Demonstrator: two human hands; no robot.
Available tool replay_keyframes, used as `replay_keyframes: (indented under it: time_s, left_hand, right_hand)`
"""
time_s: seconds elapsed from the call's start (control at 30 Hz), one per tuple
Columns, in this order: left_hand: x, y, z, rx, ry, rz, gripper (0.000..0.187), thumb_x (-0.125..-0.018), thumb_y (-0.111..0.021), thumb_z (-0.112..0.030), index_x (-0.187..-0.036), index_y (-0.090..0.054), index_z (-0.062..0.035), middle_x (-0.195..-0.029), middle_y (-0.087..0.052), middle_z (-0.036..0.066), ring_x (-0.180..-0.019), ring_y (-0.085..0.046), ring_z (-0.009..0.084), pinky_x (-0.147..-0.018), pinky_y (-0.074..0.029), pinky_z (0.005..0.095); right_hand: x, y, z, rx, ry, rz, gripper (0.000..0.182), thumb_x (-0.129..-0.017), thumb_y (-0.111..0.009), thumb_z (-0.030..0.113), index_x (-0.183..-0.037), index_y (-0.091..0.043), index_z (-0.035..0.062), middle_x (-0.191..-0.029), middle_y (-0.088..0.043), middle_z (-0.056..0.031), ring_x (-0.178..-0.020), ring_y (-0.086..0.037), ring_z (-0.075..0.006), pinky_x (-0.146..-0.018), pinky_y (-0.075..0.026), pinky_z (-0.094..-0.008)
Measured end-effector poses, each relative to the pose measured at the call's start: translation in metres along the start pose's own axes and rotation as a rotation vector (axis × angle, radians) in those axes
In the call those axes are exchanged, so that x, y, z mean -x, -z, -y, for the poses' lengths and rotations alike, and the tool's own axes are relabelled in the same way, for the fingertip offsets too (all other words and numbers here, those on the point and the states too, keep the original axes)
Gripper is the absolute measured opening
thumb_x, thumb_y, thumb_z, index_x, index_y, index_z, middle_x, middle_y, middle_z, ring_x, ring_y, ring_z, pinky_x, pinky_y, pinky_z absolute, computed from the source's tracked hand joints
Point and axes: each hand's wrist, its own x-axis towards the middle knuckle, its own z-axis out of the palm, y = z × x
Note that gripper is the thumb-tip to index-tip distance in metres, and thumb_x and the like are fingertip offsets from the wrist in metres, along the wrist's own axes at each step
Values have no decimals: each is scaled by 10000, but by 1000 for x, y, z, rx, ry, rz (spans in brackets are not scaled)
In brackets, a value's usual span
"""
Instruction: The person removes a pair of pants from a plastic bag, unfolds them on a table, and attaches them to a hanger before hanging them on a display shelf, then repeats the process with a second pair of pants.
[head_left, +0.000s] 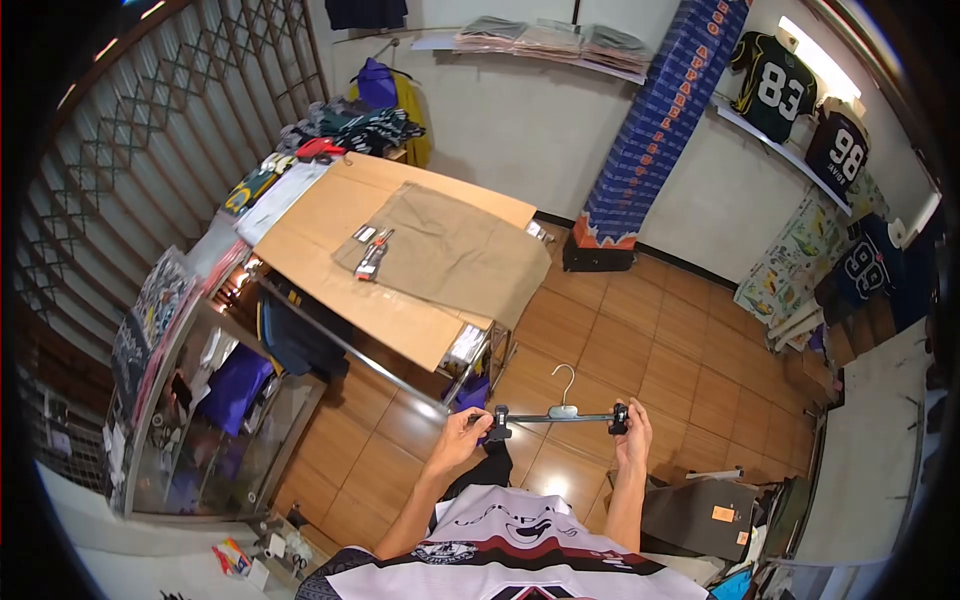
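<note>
From head height, facing forward and down, the clip hanger point(563, 411) is seen up close, the table point(300, 225) farther off, upper left.

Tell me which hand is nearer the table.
Left: your left hand is short of the near corner of the table; your right hand is farther off, to the right.

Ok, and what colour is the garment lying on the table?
Plain khaki brown, clearest in the head view.

Jerseys read "83" point(780, 88), "98" point(848, 149) and "99" point(866, 265); the pillar point(660, 130) reads "APPAREL".
</note>
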Motion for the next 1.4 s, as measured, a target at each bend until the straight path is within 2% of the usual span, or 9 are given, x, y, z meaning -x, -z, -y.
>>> replay_keyframes:
  time_s: [0.2, 0.3, 0.53, 0.97, 1.1, 1.13, 1.23, 1.33, 1.4]
  left_hand:
    - [-89, -13, -60, 10, -61, -43, 230, -1006, -706, -207, -1100, -676, 1, -900, -720, 39, -782, -636, 66, -715, -502, 220]
    - [-144, -3, -47, 158, -108, -71, 216, -998, -714, -172, -1126, -662, -6, -900, -700, 26, -767, -609, 68, -664, -483, 221]
    - [-172, 20, -101, 243, -186, -357, 174, -1004, -692, -133, -1111, -677, 3, -985, -724, 47, -909, -672, 99, -805, -558, 272]
    - [-190, 86, -99, 352, -265, -1017, 206, -1000, -708, -191, -1097, -692, -10, -978, -720, 26, -841, -630, 82, -781, -503, 247]
    - [-219, 115, -114, 326, -353, -1062, 232, -1026, -635, -153, -1208, -689, -19, -1059, -719, 32, -941, -679, 106, -806, -517, 259]
    - [-222, 120, -129, 375, -334, -1068, 277, -1054, -534, -111, -1282, -656, -12, -1111, -699, 54, -1036, -676, 143, -891, -537, 293]
    - [-261, 160, -125, -54, -330, -1207, 356, -975, -635, -145, -1307, -644, -14, -1240, -686, 134, -1152, -655, 214, -939, -528, 334]
    - [-286, 185, -141, -819, -158, -1238, 642, -887, -758, -296, -1429, -540, -29, -1396, -599, 196, -1316, -553, 325, -1077, -450, 508]
    - [-304, 187, -147, -961, 87, -1246, 853, -808, -818, -412, -1491, -462, -46, -1436, -558, 205, -1356, -493, 375, -1110, -346, 628]
  right_hand:
    - [-71, -50, 35, -70, 31, -16, 356, -1068, -588, 213, -1365, -523, 29, -1232, -681, -193, -993, -698, -291, -710, -596, -365]
    - [-105, -88, 49, -43, 69, -5, 341, -1058, -609, 200, -1342, -542, 24, -1217, -694, -207, -972, -713, -286, -682, -609, -356]
    - [-163, -176, 52, -7, 11, 172, 364, -1061, -609, 218, -1354, -536, 14, -1237, -689, -190, -993, -715, -287, -713, -624, -358]
    - [-276, -381, -1, 7, -366, 714, 352, -1055, -616, 229, -1316, -551, 1, -1234, -686, -195, -1102, -703, -321, -823, -633, -390]
    - [-323, -441, -14, 21, -460, 797, 287, -1075, -574, 223, -1237, -608, -12, -1215, -692, -178, -1130, -696, -329, -862, -622, -402]
    - [-341, -451, -22, 13, -459, 809, 281, -1086, -550, 230, -1207, -620, -13, -1218, -689, -174, -1111, -695, -321, -843, -617, -390]
    - [-391, -482, -34, -18, -477, 861, 297, -1085, -551, 275, -1193, -624, 7, -1251, -679, -174, -1112, -688, -290, -871, -615, -383]
    - [-426, -516, -50, -22, -511, 797, 271, -1085, -553, 284, -1142, -629, 30, -1216, -684, -157, -1072, -693, -274, -858, -619, -398]
    - [-441, -536, -62, -10, -517, 788, 250, -1080, -567, 281, -1125, -635, 45, -1142, -693, -131, -1033, -697, -248, -870, -625, -418]
